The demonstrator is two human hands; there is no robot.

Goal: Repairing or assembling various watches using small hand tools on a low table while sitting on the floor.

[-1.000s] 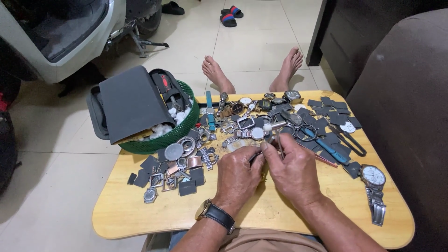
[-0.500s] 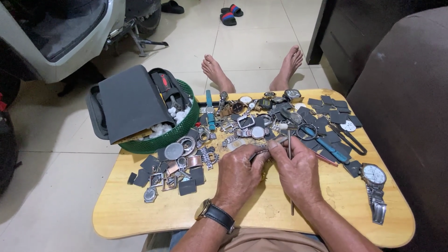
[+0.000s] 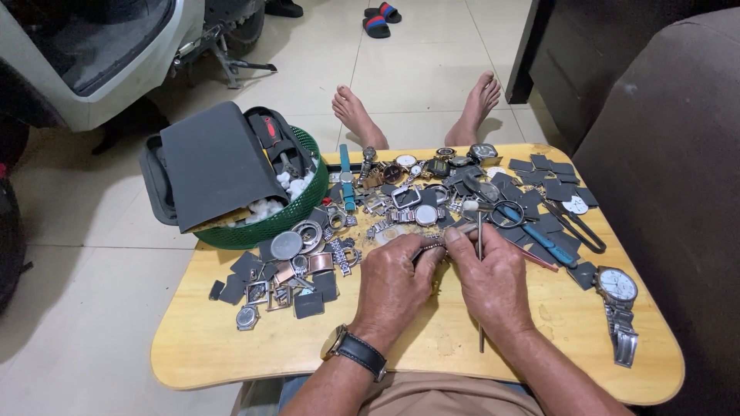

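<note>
Unmoved, 2 hands: left grip (image 3: pixel 397 281) pinches perhaps 1 bracelet (image 3: pixel 428 248), right (image 3: pixel 493 281) 1 tool (image 3: pixel 479 231).

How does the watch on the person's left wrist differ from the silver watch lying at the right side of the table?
The wrist watch has a dark strap and is worn; its dial faces away. The silver watch has a metal link band, lies loose on the wooden table, and shows a white round dial. Both are wristwatches.

The small metal piece pinched between the left hand (image 3: pixel 393 289) and the right hand (image 3: pixel 493 281) is mostly covered by the fingers, the lower part of the thin tool (image 3: pixel 479 254) is hidden behind the right hand, and the scooter (image 3: pixel 85 54) is cut by the top edge.
</note>
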